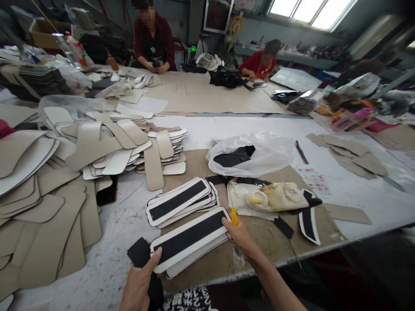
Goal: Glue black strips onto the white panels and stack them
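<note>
A long white panel with rounded corners and a black strip [191, 237] down its middle lies tilted in front of me, above other white pieces. My left hand [142, 276] grips its left end, thumb on top and fingers hidden below. At the right end, my right hand [239, 235] pinches the panel with its thumb. A yellow pointed thing [234, 217], perhaps a tool handle, sticks up from that same hand. Just behind lies a stack of similar strip-backed panels [178, 202]. By my left hand is a black strip piece [138, 251].
Beige and white cut pieces [58, 229] pile up on the left. Beyond the panels lies a clear plastic bag [269, 151] with black pieces inside. A stained glue container [282, 196] lies at right, near another strip panel [309, 222]. Two people work across the table.
</note>
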